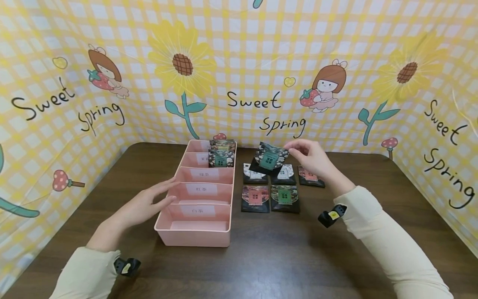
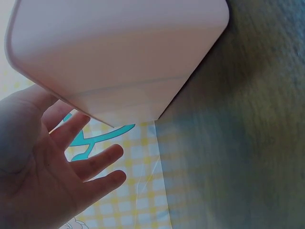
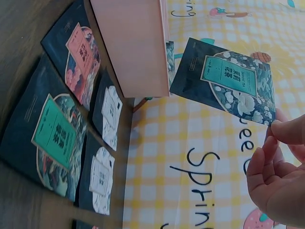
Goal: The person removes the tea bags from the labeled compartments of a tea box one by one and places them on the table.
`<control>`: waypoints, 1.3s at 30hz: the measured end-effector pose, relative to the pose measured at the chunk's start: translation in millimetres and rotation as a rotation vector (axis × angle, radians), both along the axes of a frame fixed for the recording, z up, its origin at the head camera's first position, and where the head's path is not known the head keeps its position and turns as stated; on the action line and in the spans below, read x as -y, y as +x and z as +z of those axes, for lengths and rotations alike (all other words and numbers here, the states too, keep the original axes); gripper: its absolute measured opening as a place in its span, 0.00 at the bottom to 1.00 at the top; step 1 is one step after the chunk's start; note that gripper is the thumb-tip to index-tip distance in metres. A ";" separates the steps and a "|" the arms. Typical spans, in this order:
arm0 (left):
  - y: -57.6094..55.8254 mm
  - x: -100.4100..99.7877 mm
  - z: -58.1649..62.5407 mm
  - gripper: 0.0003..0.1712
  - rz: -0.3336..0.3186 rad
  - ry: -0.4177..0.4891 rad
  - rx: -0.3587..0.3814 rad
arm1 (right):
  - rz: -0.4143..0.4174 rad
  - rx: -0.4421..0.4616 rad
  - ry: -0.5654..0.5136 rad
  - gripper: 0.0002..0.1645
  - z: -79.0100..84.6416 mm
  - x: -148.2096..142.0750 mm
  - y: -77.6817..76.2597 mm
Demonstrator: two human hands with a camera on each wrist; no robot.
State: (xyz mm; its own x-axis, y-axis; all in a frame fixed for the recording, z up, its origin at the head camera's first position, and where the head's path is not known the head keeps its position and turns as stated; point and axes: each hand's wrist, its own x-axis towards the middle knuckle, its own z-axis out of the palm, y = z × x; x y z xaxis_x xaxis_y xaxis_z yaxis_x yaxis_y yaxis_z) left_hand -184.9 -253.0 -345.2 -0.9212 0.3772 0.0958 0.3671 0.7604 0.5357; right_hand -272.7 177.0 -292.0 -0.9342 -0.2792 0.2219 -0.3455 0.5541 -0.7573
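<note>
1. Head view: pink divided box [image 1: 192, 238] on the dark bench [image 1: 284, 257], used as landmark below. Five compartments in a line, paper labels on the dividers.
2. Right hand [image 1: 310, 157]: right of the box's far half, raised. Grip nearly closed, thumb and fingertips pinching one corner of the teal-label sachet [image 1: 269, 158].
3. That sachet is off the bench, tilted, right of the box's far half. Right wrist view shows its printed face, white flowers beside the label.
4. Left hand [image 1: 143, 203]: at the box's left rim, grip wide, fingers spread. Firm contact with the rim: can't tell.
5. Bench, right of box, farther row going outward: two white-label sachets [image 1: 255, 175], partly covered in head view, then outer red-label sachet [image 1: 311, 177].
6. Nearer row, going outward from box: inner red-label sachet [image 1: 255, 200], then green-label sachet [image 1: 285, 200].
7. Box's farthest compartment: dark sachet [image 1: 223, 144], partly hidden. Second farthest: boxed teal-label sachet [image 1: 221, 159].
</note>
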 end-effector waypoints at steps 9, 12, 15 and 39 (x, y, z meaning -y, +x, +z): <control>-0.2 -0.1 -0.3 0.28 0.001 -0.002 -0.003 | -0.006 -0.023 -0.007 0.15 -4.4 -23.9 9.0; 0.0 -0.1 -0.6 0.28 0.001 -0.001 -0.002 | -0.008 -0.015 -0.001 0.15 -5.5 -30.0 12.5; -0.1 -0.1 -1.1 0.28 0.001 -0.002 -0.005 | -0.007 -0.008 0.008 0.15 -6.3 -36.0 15.4; -0.3 -0.4 -1.1 0.29 0.004 -0.001 -0.002 | -0.064 -0.004 0.108 0.18 -31.2 -88.9 34.1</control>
